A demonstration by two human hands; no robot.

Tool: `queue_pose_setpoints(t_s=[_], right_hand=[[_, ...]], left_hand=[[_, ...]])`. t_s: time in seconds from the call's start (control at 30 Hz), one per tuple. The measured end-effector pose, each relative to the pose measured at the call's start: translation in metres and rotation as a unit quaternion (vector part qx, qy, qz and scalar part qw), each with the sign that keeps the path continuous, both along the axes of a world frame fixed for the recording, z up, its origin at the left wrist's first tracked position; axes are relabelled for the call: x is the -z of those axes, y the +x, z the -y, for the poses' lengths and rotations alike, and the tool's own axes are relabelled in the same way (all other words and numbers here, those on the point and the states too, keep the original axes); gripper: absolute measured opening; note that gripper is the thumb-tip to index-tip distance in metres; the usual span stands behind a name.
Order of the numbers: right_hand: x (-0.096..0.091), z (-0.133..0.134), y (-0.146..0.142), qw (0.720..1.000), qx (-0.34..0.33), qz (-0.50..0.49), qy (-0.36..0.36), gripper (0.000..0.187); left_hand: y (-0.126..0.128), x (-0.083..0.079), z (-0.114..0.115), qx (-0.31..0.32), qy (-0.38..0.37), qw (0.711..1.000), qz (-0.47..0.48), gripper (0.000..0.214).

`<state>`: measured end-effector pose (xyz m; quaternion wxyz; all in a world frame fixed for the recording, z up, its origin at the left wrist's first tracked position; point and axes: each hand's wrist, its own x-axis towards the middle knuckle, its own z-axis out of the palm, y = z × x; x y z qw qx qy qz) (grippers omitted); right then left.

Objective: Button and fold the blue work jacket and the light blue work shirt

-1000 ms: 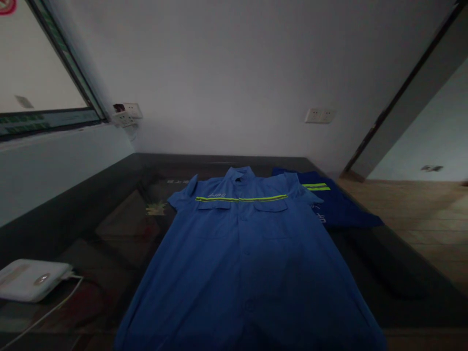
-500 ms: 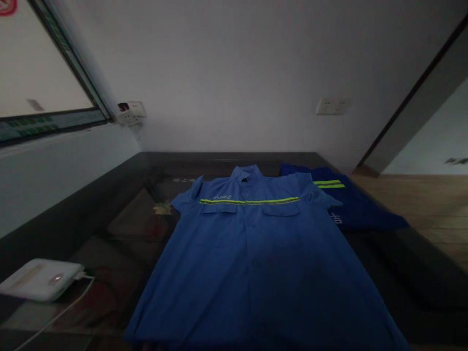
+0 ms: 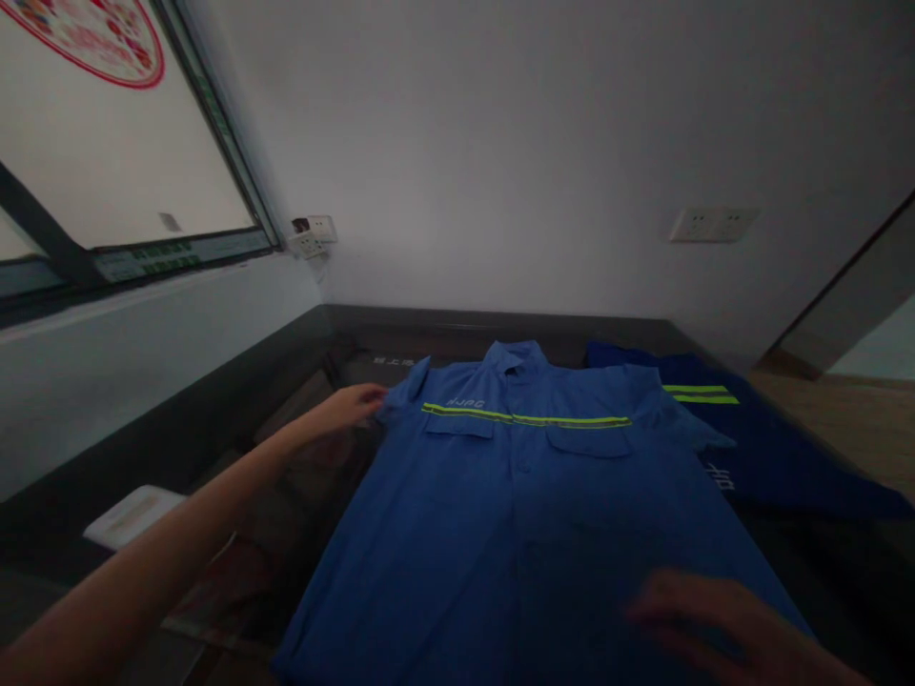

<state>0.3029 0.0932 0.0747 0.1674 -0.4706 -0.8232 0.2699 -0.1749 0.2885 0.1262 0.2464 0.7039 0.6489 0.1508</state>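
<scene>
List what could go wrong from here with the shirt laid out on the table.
1. The left hand is at the sleeve of the blue short-sleeved work shirt; a pull there may wrinkle its flat front.
2. Its other sleeve meets the dark blue garment with yellow stripes, which might get dragged along.
</scene>
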Motion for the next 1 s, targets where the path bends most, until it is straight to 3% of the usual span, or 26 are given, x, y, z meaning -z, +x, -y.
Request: queue_pose_setpoints(t_s=[0.03, 0.13, 0.23, 0.37, 0.5, 0.63, 0.83, 1.0], right_hand=[[-0.015, -0.028, -0.018, 1.000, -0.014, -0.008, -0.016, 0.026], [-0.038, -0.106, -0.076, 0.995, -0.086, -0.043, -0.010, 0.026], [-0.024, -0.167, -0.127, 0.993, -0.105, -0.048, 0.022, 0.022], [0.010, -0.220, -0.181, 0.994, -0.079, -0.015, 0.075, 0.027], [0.030, -0.248, -0.229, 0.993, -0.044, 0.034, 0.103, 0.033], [0.044, -0.264, -0.268, 0.993, -0.029, 0.051, 0.101, 0.043], [0.063, -0.272, -0.302, 0.992, -0.042, 0.075, 0.092, 0.067], [0.070, -0.269, -0.311, 0.989, -0.025, 0.108, 0.101, 0.074]], left_hand=[[-0.001, 0.009, -0.025, -0.082, 0.006, 0.996, -0.016, 0.033], [-0.001, 0.036, -0.071, -0.148, -0.023, 0.988, -0.027, 0.029], [-0.002, 0.052, -0.087, -0.162, -0.075, 0.984, -0.014, 0.035], [-0.007, 0.061, -0.094, -0.168, -0.125, 0.977, 0.028, 0.044], [-0.015, 0.067, -0.092, -0.169, -0.094, 0.976, 0.098, 0.041], [-0.040, 0.070, -0.069, -0.200, -0.050, 0.969, 0.135, 0.036], [-0.077, 0.073, -0.025, -0.212, -0.114, 0.960, 0.145, 0.033], [-0.069, 0.079, -0.042, -0.226, -0.112, 0.954, 0.161, 0.047]])
